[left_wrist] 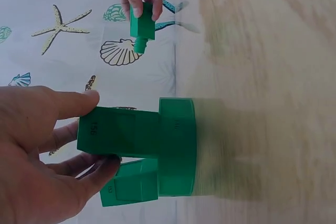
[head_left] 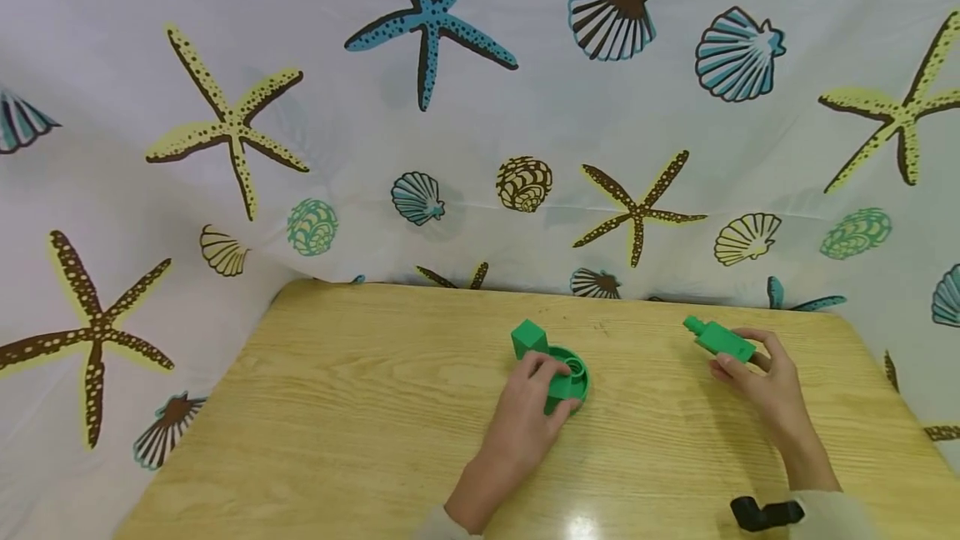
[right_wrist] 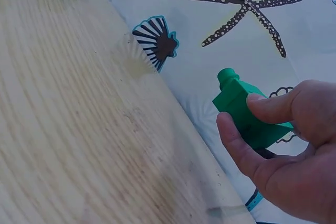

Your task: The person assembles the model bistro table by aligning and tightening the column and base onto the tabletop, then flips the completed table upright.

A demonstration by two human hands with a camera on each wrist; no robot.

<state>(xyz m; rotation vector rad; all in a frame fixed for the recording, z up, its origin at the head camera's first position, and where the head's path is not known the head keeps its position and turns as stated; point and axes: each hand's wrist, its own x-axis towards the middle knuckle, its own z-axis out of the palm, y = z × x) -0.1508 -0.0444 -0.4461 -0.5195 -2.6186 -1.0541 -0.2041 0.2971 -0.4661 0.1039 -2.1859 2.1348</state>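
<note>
A round green base with ring-shaped sockets sits on the table. Two square green blocks stand up from it. My left hand pinches the nearer block between thumb and fingers, around its outer end. The other block stands beside it, untouched. How the blocks sit inside the base is hidden. Off to the right, my right hand grips a loose green block by its sides, above the table. A narrower round stub sticks out of that block's end and points away from the palm.
The wooden table reaches back to a white cloth printed with starfish and shells, which also hangs at both sides. A black strap-like piece shows by the right wrist.
</note>
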